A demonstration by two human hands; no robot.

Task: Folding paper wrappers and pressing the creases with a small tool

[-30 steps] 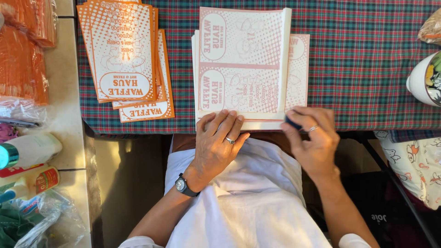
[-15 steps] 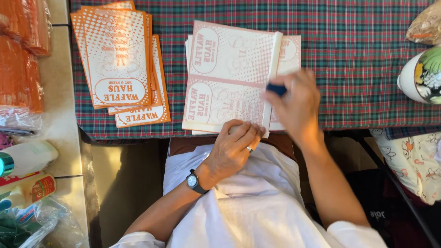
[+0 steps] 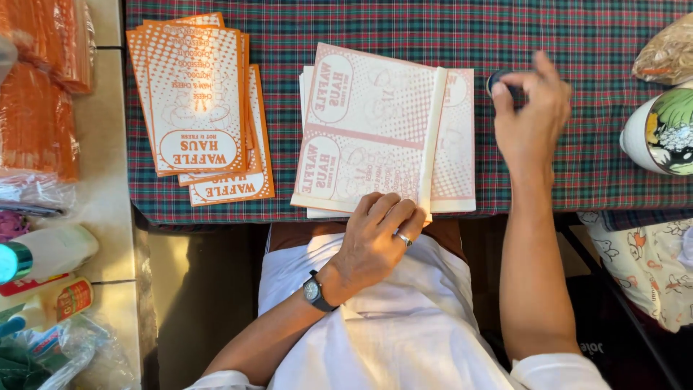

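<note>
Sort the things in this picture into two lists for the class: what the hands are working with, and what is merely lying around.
In use:
- left hand pressing on the pale printed paper stack
- right hand touching a small dark round object

Lying about:
- orange printed sheets
- bottles
- orange bags
- painted cup
- plaid tablecloth

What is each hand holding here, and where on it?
The right hand pinches a small dark-blue object at its edge with the fingertips. The left hand only presses the near edge of the folded sheet.
</note>
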